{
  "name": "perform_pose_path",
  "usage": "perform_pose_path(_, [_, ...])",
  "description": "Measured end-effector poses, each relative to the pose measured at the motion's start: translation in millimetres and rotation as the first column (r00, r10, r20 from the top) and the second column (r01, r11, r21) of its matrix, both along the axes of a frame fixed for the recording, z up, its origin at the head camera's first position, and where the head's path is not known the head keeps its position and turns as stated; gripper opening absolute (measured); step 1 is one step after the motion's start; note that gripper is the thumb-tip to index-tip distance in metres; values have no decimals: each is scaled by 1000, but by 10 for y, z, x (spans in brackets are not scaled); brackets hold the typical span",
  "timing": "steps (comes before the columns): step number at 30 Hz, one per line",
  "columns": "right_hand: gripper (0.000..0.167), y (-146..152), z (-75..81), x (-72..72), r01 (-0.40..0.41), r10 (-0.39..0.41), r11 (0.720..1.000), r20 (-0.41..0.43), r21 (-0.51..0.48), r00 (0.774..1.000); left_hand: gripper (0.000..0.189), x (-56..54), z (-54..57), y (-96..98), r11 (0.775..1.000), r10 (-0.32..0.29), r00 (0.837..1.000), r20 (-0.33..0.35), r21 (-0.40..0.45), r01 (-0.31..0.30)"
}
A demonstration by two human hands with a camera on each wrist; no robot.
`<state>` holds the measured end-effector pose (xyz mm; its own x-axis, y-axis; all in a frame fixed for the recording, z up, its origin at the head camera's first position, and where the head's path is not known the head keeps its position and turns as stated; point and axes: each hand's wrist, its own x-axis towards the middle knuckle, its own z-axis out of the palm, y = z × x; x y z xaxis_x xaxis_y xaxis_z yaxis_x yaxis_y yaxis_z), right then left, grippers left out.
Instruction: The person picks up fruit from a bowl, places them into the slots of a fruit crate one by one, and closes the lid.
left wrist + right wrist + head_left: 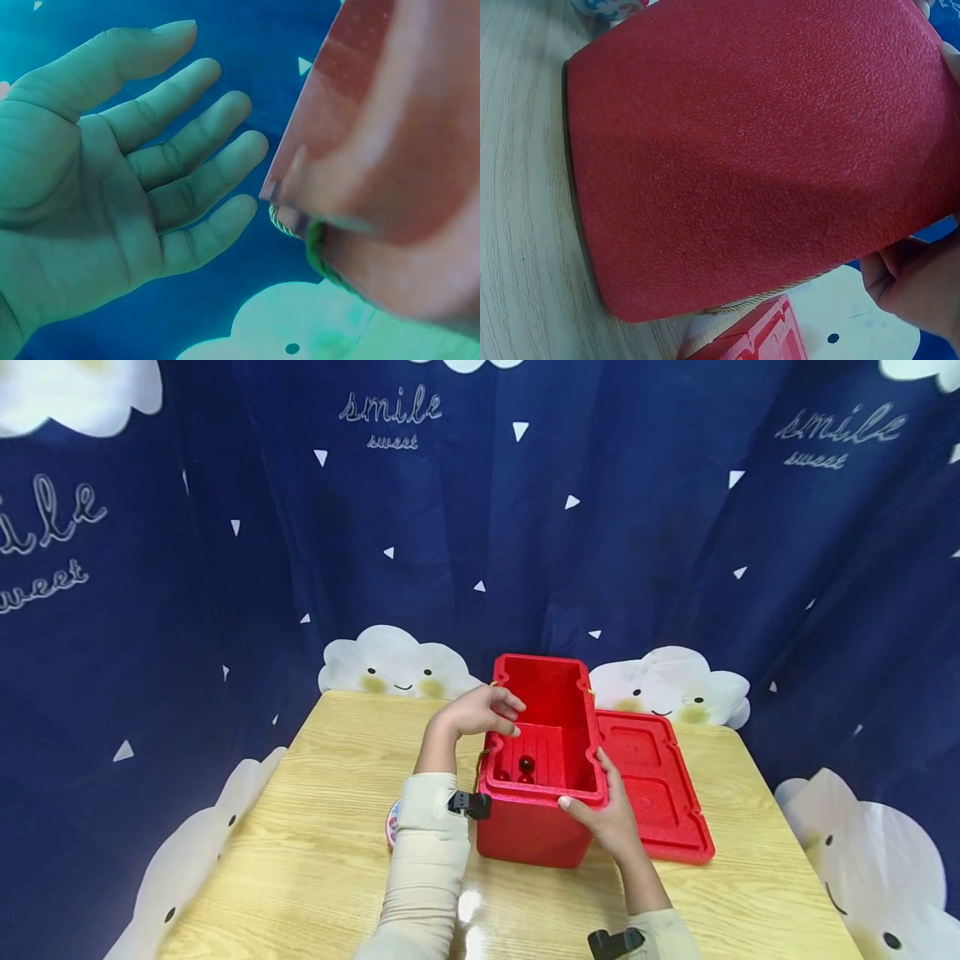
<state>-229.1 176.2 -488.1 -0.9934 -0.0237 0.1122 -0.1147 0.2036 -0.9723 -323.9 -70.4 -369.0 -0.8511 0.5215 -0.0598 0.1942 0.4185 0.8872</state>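
A deep red box with no lid on stands on the table, its open top facing up. Several small dark red balls lie on its floor at the near left. My right hand grips the near right corner of the rim, thumb over the front edge and fingers along the right side. Over the left rim hovers my left hand, its fingers loosely spread and pointing across the opening. In the left wrist view the palm holds nothing, and the box wall is just beyond the fingertips.
The red lid lies flat against the box's right side. Cord handles hang at the box's sides. A round patterned item is partly hidden behind my left forearm. A dark blue curtain hangs behind the wooden table.
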Motion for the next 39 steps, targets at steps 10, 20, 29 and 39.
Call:
perform_pose_path(10, [96,8,50,6,11,-11,1000,15,27,1000,39,238,-170,-136,992,52,998,-45,118,-46])
perform_pose_path(20, [94,5,44,-49,9,-8,1000,-41,20,999,41,505,-201,-212,983,92,988,-122,167,-71])
perform_pose_path(29, [93,7,-5,-34,14,-14,1000,-24,5,1000,40,862,-131,-264,972,127,987,-100,212,-103])
perform_pose_path(39, [93,21,-40,-22,2,-2,1000,-23,-21,1000,40,919,-483,-343,933,241,969,-56,287,-216])
